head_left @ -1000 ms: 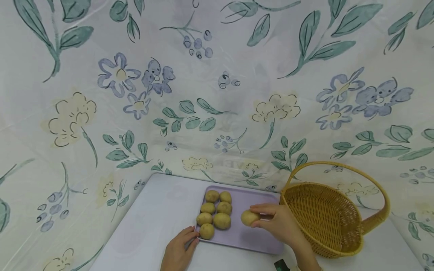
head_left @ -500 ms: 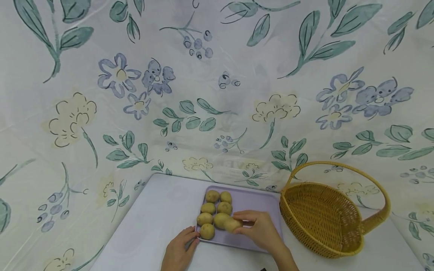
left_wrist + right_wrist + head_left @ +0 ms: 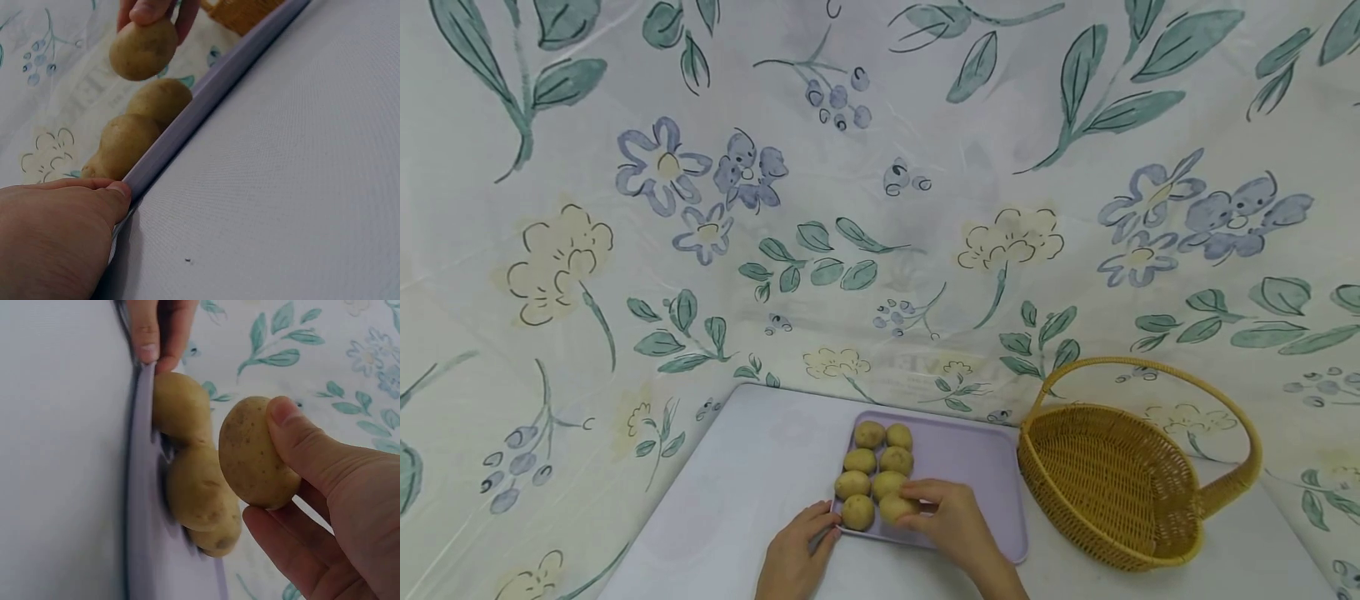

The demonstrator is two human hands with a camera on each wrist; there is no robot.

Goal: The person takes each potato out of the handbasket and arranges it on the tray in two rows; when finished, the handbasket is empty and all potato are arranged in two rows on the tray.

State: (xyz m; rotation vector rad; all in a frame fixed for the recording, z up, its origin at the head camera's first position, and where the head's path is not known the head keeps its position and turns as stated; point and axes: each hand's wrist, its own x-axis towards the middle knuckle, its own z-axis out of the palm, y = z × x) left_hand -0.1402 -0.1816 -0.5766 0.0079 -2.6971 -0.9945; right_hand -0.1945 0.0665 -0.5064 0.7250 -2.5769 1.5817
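Note:
My right hand (image 3: 953, 527) pinches a potato (image 3: 253, 453) between thumb and fingers, above the front left part of a lilac tray (image 3: 973, 467). In the right wrist view this potato hangs clear of the tray, its skin tan with small dark specks. Two rows of potatoes (image 3: 860, 461) lie along the tray's left side; the held one overlaps the front of the right row in the head view. At the front left corner my left hand (image 3: 797, 552) pinches the tray's rim, its thumb (image 3: 119, 190) against the edge.
A wicker basket (image 3: 1112, 475) with a tall arched handle stands right of the tray, close to its edge. Both rest on a white table (image 3: 730, 467). A floral sheet (image 3: 880, 250) hangs behind the table and along its sides.
My right hand has carried the potato leftward across the tray from near the basket, to the front end of the right row. My left hand has stayed at the tray's corner.

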